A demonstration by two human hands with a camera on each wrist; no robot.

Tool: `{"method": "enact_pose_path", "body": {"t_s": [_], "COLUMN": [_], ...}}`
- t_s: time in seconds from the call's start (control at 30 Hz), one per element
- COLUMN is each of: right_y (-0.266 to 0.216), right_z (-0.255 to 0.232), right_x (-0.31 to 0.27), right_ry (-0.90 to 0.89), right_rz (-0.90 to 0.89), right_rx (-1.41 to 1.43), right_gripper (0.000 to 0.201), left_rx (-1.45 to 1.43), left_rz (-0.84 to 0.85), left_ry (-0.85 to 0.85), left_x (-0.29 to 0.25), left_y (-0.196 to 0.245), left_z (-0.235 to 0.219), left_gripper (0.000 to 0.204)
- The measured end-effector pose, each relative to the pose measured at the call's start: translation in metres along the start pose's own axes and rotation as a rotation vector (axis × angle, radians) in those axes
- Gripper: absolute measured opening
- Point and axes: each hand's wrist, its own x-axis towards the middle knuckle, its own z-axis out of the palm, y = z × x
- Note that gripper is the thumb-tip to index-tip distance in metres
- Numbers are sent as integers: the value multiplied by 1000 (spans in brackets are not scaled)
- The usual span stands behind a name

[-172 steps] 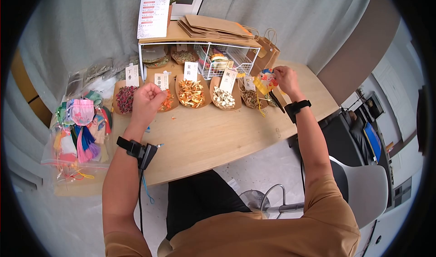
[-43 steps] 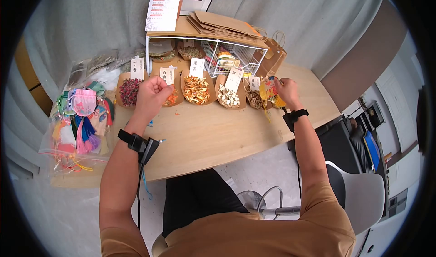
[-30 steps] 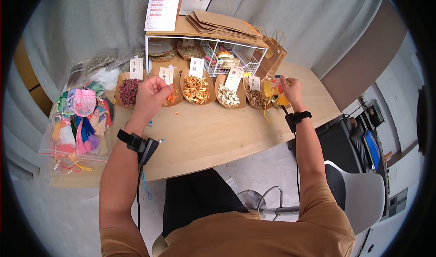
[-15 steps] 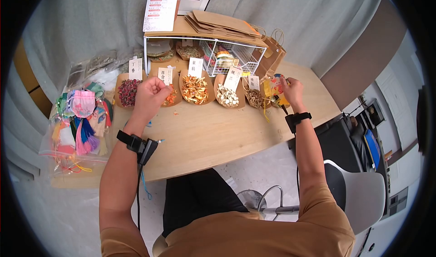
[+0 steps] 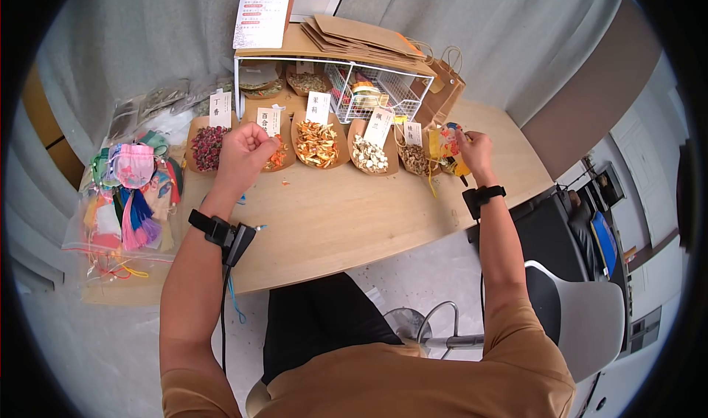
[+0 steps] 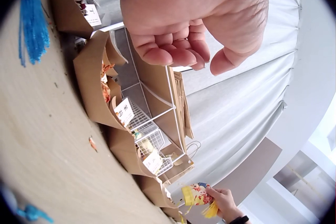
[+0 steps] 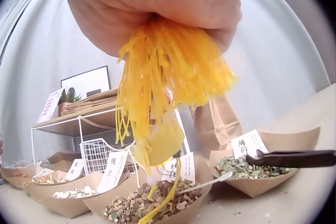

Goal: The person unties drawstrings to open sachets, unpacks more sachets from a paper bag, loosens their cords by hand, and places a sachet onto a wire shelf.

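Note:
My right hand (image 5: 476, 152) grips a yellow floral sachet (image 5: 447, 143) near its tassel end, at the right of the row of trays. In the right wrist view a yellow tassel (image 7: 173, 71) spills from under the hand, and the pouch hangs below it, its yellow cords dangling over a paper tray (image 7: 152, 203) of brown chopped herb. My left hand (image 5: 245, 154) hovers over the trays of red buds (image 5: 209, 149) and orange petals (image 5: 278, 154). Its fingers are loosely curled around nothing, thumb apart from them in the left wrist view.
Black tongs (image 7: 294, 158) lie over a tray of green herb (image 7: 236, 171) at the right. A white-framed shelf (image 5: 332, 55) stands behind. Left are a plastic bag of sachets (image 5: 133, 197) and tassels. A blue tassel (image 6: 34, 24) lies near the left hand.
Since the oldest frame, the sachet has dropped from higher up, hanging from the fingertips, to beside the right hand. Over the last second it shifts only slightly. The left hand stays in place.

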Motion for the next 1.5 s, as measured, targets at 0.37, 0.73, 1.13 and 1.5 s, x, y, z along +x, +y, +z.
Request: {"method": "enact_pose_path", "body": {"t_s": [0.37, 0.73, 1.13, 1.5], "right_y": [12, 50, 56, 61], "right_z": [-6, 6, 17, 18], "right_x": [0, -41, -72, -94], "right_ry": [-18, -3, -203, -325], "right_rz": [32, 493, 548, 368], "right_rx": [-21, 996, 1996, 2186], "right_gripper": [35, 21, 30, 34], "left_rx": [6, 46, 51, 23], "left_rz": [-11, -1, -40, -60], "left_ry": [9, 6, 35, 28], "left_x": [0, -1, 0, 1], "left_y": [1, 1, -2, -4], "left_z": [1, 1, 0, 0], "left_gripper": [17, 18, 17, 20]}}
